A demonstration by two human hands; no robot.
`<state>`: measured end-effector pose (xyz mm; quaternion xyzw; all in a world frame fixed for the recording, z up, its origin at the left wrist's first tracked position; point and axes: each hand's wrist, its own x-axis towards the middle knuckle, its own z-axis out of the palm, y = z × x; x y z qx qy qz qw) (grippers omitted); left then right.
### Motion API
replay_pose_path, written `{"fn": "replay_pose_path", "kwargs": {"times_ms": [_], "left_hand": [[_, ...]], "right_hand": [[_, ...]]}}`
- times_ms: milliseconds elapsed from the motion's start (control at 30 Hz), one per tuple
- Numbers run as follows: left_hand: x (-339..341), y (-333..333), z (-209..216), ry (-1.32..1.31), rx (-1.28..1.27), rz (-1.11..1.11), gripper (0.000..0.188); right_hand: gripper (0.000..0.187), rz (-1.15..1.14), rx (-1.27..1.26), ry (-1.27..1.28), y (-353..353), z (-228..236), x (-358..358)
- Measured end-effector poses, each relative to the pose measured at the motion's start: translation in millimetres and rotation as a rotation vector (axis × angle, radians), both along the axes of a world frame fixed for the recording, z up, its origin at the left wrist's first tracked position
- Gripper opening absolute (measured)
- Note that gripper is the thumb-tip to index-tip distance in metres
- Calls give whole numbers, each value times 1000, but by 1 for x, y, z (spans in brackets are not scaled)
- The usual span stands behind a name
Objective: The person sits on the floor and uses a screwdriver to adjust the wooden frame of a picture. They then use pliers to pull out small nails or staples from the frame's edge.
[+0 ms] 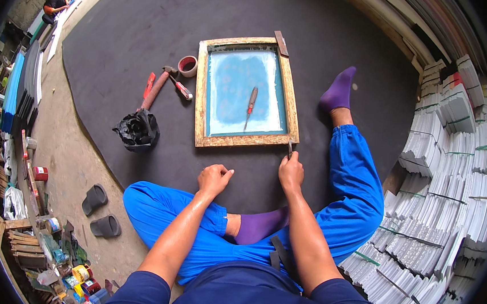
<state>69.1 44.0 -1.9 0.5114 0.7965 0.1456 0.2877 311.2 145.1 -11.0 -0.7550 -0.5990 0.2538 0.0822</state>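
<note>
A wooden screen-printing frame (201, 91) with blue-green mesh lies on the dark mat in front of me. My right hand (291, 172) is wrapped round a small dark metal hand tool (290, 149), whose tip meets the frame's near right corner; it looks like pliers, but its kind is unclear. My left hand (214, 179) hovers just off the frame's near edge, fingers loosely curled, with nothing visible in them. On the mesh rests a screwdriver (252, 102) with a red and grey handle. A brown strip (282, 43) lies across the far right corner.
Left of the frame are a tape roll (187, 66), a hammer (156, 89), a red-handled tool (183, 90), a red cutter (149, 85) and a container lined with black plastic (136, 131). Bundled white stacks (439, 207) line the right. Slippers (95, 199) lie left; a person (53, 7) sits far left.
</note>
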Motion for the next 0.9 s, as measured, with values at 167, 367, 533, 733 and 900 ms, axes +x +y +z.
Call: {"fn": "replay_pose_path", "kwargs": {"times_ms": [167,367,533,733,900], "left_hand": [[18,10,1,-48,331,-147,28],[37,26,8,57,513,-229,30],[30,22,0,104,525,-219,17],[27,20,-2,140,513,-245,7],[17,14,-6,169,425,-261,9]], "right_hand": [[22,218,-17,120,-29,2,-9],[20,440,-31,237,-53,11,-32],[21,484,-51,261,-57,19,-34],[23,518,-114,283,-56,24,-33],[31,508,-284,355,-55,19,-32]]}}
